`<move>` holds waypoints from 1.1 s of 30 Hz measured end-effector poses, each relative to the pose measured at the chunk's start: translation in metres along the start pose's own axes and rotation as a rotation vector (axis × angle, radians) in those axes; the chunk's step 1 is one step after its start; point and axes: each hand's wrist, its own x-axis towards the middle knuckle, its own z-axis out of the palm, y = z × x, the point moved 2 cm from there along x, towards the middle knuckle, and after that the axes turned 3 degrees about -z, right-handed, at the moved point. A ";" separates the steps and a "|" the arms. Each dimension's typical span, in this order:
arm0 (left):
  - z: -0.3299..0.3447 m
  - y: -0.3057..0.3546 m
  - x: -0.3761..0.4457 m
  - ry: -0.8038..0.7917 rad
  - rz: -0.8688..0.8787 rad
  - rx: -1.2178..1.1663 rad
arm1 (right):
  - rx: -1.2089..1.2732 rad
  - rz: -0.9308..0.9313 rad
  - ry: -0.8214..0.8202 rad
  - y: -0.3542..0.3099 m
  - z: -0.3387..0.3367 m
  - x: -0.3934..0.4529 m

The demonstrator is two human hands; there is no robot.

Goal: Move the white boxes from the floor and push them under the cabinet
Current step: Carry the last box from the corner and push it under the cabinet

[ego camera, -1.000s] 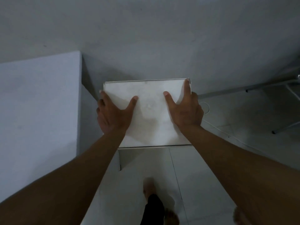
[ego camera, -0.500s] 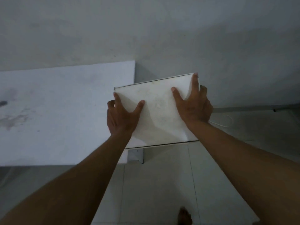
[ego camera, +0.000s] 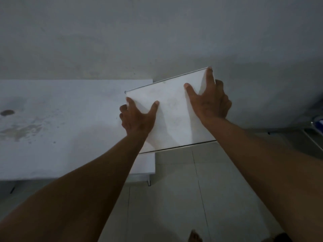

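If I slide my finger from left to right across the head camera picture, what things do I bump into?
Dark round stain → white cabinet top → left hand → white box → right hand → metal rack at the far right edge.

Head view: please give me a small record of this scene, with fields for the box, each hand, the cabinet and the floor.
box: white box, held in the air, tilted, right side higher
left hand: left hand grips the box's left edge, thumb on top
right hand: right hand grips the box's right edge, thumb on top
cabinet: white cabinet at left, stained top, box overlaps its right end
floor: tiled floor, a bare foot at the bottom edge
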 end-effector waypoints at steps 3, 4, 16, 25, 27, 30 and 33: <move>-0.042 -0.002 0.012 0.037 0.056 0.024 | 0.022 0.028 0.019 -0.034 -0.006 -0.014; -0.054 -0.004 0.016 0.050 0.066 0.026 | 0.041 0.034 0.022 -0.044 -0.006 -0.019; -0.194 -0.096 0.059 0.209 -0.004 0.143 | 0.166 -0.034 -0.107 -0.185 0.050 -0.091; -0.311 -0.198 0.094 0.194 0.032 0.271 | 0.190 0.027 -0.185 -0.296 0.097 -0.197; -0.337 -0.220 0.098 0.180 0.049 0.289 | 0.192 0.043 -0.183 -0.318 0.103 -0.223; -0.367 -0.253 0.098 0.163 0.040 0.322 | 0.188 0.076 -0.205 -0.344 0.111 -0.260; -0.390 -0.284 0.093 0.154 0.028 0.315 | 0.185 0.077 -0.240 -0.363 0.116 -0.293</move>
